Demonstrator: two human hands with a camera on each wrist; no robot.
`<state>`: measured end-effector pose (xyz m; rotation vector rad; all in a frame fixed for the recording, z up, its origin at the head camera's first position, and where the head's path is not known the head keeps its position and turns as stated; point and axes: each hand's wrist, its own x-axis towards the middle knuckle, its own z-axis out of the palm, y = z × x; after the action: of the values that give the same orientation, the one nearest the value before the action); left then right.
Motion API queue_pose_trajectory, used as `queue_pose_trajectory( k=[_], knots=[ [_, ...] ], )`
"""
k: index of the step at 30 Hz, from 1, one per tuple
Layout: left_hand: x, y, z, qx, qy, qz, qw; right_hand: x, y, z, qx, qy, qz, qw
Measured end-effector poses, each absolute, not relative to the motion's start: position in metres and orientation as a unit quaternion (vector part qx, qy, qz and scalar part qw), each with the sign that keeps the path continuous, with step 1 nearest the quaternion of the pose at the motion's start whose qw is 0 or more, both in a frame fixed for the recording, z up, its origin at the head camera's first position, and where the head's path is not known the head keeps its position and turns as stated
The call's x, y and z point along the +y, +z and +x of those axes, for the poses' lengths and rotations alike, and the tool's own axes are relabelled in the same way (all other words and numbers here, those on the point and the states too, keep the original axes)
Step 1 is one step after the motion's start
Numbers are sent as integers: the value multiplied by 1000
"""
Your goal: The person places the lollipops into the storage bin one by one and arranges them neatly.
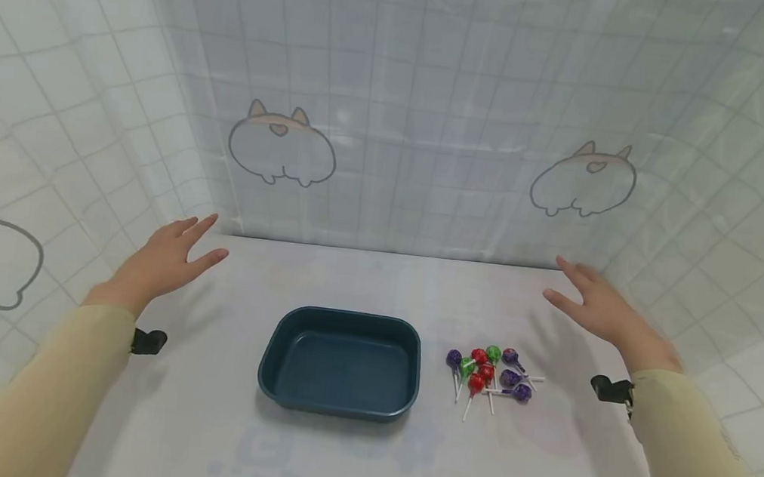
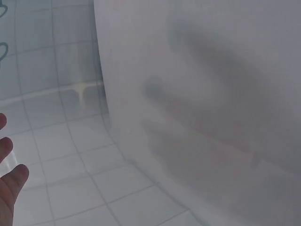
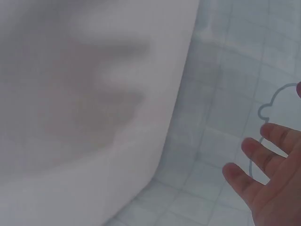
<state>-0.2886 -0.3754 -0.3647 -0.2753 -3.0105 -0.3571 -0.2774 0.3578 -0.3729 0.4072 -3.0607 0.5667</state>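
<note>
My left hand [image 1: 160, 261] hovers over the table's left side, fingers spread and holding nothing. On the opposite side my right hand [image 1: 599, 309] is raised the same way, its thumb apart from the fingers. Between them stands a dark blue rectangular tray [image 1: 337, 409] with nothing in it. To the right of the tray lies a loose cluster of lollipops, among them a red lollipop [image 1: 475, 384], a green lollipop [image 1: 494, 354] and a purple lollipop [image 1: 521, 392], their white sticks pointing various ways. In the right wrist view, the fingers [image 3: 256, 150] are extended, away from any object.
A white table [image 1: 201, 435] carries the tray and lollipops. Grid-patterned curtains [image 1: 434, 107] with cartoon animal drawings hang behind it and along both sides, close to my hands. A black wrist mount [image 1: 149, 342] sticks out from the left sleeve, another [image 1: 609, 389] from the right.
</note>
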Motion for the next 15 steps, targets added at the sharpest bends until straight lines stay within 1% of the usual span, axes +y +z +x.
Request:
queue_pose_trajectory(
  k=[4,12,15],
  knots=[
    [-370,-372,-276,-985,-133,-101,53,355,-383,-270,-970,192,147,21],
    [-355,-388,-258,-979,-160,-110,69,341,-397,-254,-968,196,154,22],
    [-348,-398,-253,-977,-170,-112,68,335,-404,-250,-968,200,150,22]
  ],
)
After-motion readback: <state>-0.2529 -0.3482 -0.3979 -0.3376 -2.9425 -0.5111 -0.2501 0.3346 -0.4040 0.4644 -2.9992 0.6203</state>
